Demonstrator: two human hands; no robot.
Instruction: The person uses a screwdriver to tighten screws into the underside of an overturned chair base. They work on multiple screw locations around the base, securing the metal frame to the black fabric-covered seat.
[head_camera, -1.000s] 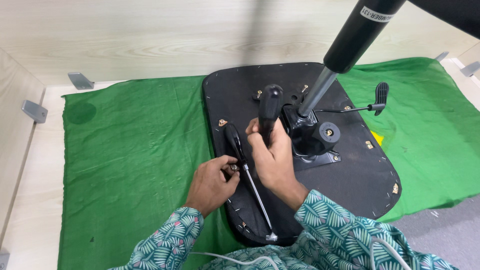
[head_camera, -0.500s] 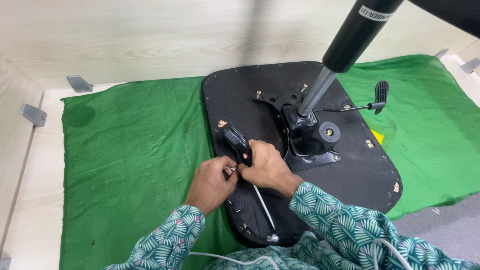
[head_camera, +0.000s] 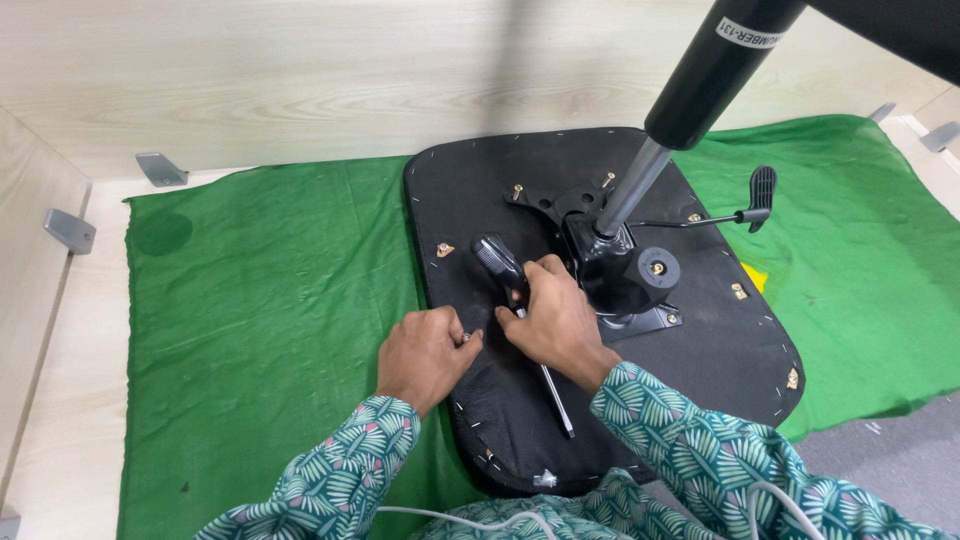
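A black chair seat base (head_camera: 500, 180) lies upside down on a green cloth (head_camera: 270, 300). Its metal tilt mechanism (head_camera: 620, 280) and gas cylinder (head_camera: 690, 90) rise from the middle, with a lever (head_camera: 755, 195) sticking out to the right. My right hand (head_camera: 555, 325) grips a black-handled screwdriver (head_camera: 500, 262) whose shaft (head_camera: 555, 395) points back toward me across the seat. My left hand (head_camera: 425, 355) rests at the seat's left edge, its fingertips pinching a small metal part by a screw hole. Brass-coloured inserts (head_camera: 445, 250) dot the seat.
The cloth covers a pale wooden table with wooden walls behind and to the left. Grey metal brackets (head_camera: 160, 168) (head_camera: 70, 230) are fixed along the walls. A yellow scrap (head_camera: 752, 278) shows at the seat's right edge. Grey floor (head_camera: 900, 470) lies at lower right.
My right hand has left the upright black knob near the mechanism and come down to the left onto the screwdriver handle. My left hand has stayed at the seat's edge.
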